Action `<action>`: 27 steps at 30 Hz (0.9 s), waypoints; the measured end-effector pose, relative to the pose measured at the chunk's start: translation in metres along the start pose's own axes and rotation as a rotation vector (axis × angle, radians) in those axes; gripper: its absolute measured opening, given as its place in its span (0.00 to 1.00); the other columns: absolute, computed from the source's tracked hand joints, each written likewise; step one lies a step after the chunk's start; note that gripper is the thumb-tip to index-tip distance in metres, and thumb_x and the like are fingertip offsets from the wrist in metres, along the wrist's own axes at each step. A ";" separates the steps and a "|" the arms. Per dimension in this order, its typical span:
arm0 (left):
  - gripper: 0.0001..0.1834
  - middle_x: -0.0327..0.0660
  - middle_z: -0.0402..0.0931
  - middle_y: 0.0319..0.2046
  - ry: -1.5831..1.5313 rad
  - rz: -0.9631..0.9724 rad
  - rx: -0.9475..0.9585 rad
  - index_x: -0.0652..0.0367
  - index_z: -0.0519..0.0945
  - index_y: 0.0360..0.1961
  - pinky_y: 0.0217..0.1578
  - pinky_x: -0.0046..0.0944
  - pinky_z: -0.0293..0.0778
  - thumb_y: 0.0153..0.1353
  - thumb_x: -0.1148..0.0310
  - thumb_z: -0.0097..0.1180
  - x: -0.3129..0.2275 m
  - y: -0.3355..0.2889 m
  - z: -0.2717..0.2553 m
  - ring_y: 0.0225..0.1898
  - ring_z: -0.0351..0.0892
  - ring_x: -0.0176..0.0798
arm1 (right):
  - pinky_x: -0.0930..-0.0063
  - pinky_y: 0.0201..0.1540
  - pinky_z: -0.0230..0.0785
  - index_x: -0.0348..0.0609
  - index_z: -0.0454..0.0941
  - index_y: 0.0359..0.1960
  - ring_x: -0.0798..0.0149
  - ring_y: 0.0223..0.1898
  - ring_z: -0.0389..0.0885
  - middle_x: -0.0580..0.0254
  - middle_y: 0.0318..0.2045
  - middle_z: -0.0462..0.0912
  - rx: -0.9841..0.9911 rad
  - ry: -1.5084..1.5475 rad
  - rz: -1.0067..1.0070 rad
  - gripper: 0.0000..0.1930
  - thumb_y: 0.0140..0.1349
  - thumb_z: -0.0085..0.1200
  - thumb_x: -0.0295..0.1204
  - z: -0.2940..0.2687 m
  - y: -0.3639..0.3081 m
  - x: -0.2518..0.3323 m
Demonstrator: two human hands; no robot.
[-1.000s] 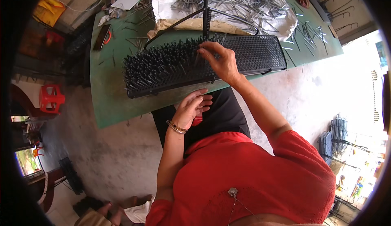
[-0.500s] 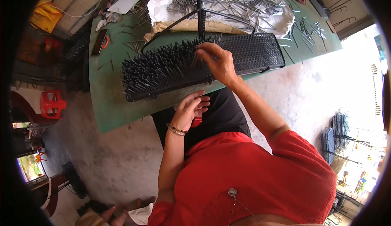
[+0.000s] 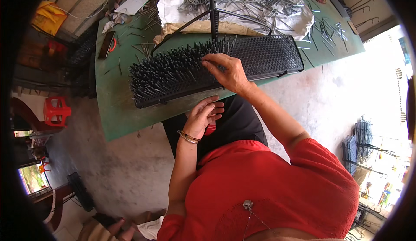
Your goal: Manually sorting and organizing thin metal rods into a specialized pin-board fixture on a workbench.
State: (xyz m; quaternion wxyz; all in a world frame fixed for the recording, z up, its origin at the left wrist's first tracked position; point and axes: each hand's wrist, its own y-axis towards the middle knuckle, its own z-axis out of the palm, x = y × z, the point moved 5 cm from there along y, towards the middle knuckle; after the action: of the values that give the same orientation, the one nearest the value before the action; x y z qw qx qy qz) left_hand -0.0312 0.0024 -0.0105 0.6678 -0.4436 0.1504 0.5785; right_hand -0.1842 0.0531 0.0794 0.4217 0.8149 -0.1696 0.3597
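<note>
A long black perforated rack [image 3: 268,52] lies across the near part of the green table. Its left and middle holes are crowded with upright short dark metal rods [image 3: 169,69]; the holes to the right show bare. My right hand [image 3: 227,72] hovers over the rack's middle, thumb and forefinger pinched together at the edge of the rods. Whatever sits in that pinch is too small to make out. Below the rack's near edge, my left hand [image 3: 201,117] is palm up with fingers loosely curled and apart; nothing shows in it. Something red [image 3: 210,127] is partly visible beside it.
Behind the rack, a white sack [image 3: 171,2] lies spread with a heap of loose rods [image 3: 242,2]. A black metal stand [image 3: 214,17] rises in front of it. Scattered rods [image 3: 327,35], a phone [image 3: 106,45] and paper [image 3: 130,6] lie on the green table [image 3: 125,121]. A red stool [image 3: 56,111] stands left.
My right hand has shifted slightly left and down along the rods, its fingertips still pinched. My left hand has barely moved.
</note>
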 end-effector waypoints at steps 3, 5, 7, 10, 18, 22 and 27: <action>0.19 0.45 0.75 0.46 -0.002 -0.005 -0.009 0.61 0.68 0.56 0.48 0.36 0.72 0.65 0.68 0.46 0.001 0.000 -0.001 0.46 0.76 0.37 | 0.71 0.39 0.74 0.39 0.80 0.38 0.59 0.37 0.82 0.55 0.34 0.82 -0.003 0.055 0.034 0.07 0.57 0.58 0.25 0.001 -0.002 -0.005; 0.19 0.45 0.75 0.46 0.001 -0.005 -0.010 0.61 0.68 0.56 0.48 0.36 0.72 0.65 0.68 0.46 0.001 0.000 -0.001 0.46 0.76 0.37 | 0.70 0.39 0.74 0.39 0.80 0.37 0.58 0.37 0.82 0.55 0.34 0.82 0.014 0.044 0.057 0.07 0.57 0.58 0.24 0.003 -0.005 -0.012; 0.19 0.45 0.75 0.46 0.003 -0.006 -0.012 0.61 0.68 0.56 0.48 0.36 0.72 0.65 0.68 0.46 0.002 0.001 -0.002 0.46 0.76 0.37 | 0.70 0.39 0.74 0.39 0.80 0.37 0.57 0.37 0.82 0.55 0.35 0.82 0.031 0.034 0.081 0.07 0.56 0.58 0.24 0.006 -0.006 -0.016; 0.19 0.45 0.75 0.46 0.014 0.003 -0.010 0.61 0.68 0.56 0.48 0.36 0.72 0.65 0.68 0.45 0.003 0.002 -0.003 0.46 0.76 0.37 | 0.69 0.40 0.74 0.40 0.80 0.37 0.55 0.38 0.81 0.55 0.37 0.81 0.037 -0.056 -0.098 0.08 0.55 0.59 0.24 0.007 -0.005 -0.007; 0.18 0.45 0.76 0.45 0.006 0.006 -0.026 0.61 0.69 0.56 0.47 0.35 0.72 0.65 0.68 0.45 0.004 0.002 -0.002 0.46 0.76 0.36 | 0.66 0.38 0.73 0.40 0.80 0.34 0.54 0.36 0.79 0.57 0.37 0.79 0.031 -0.213 -0.240 0.08 0.52 0.60 0.24 0.007 -0.002 0.003; 0.18 0.44 0.76 0.45 0.006 0.011 -0.027 0.61 0.69 0.55 0.47 0.35 0.72 0.65 0.69 0.45 0.005 0.001 0.000 0.45 0.76 0.36 | 0.66 0.37 0.73 0.40 0.80 0.33 0.55 0.35 0.79 0.58 0.35 0.78 0.056 -0.174 -0.269 0.07 0.51 0.60 0.24 0.009 0.000 0.006; 0.17 0.44 0.76 0.45 -0.002 0.022 -0.039 0.61 0.70 0.55 0.46 0.35 0.73 0.65 0.69 0.45 0.006 -0.001 -0.004 0.45 0.77 0.36 | 0.67 0.40 0.72 0.39 0.81 0.33 0.54 0.38 0.78 0.57 0.36 0.78 0.121 -0.186 -0.103 0.08 0.50 0.60 0.25 0.009 -0.001 -0.002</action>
State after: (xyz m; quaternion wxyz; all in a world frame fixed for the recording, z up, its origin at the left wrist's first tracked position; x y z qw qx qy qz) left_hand -0.0269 0.0032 -0.0168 0.6527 -0.4543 0.1434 0.5891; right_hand -0.1810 0.0464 0.0743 0.3719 0.8764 -0.1438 0.2702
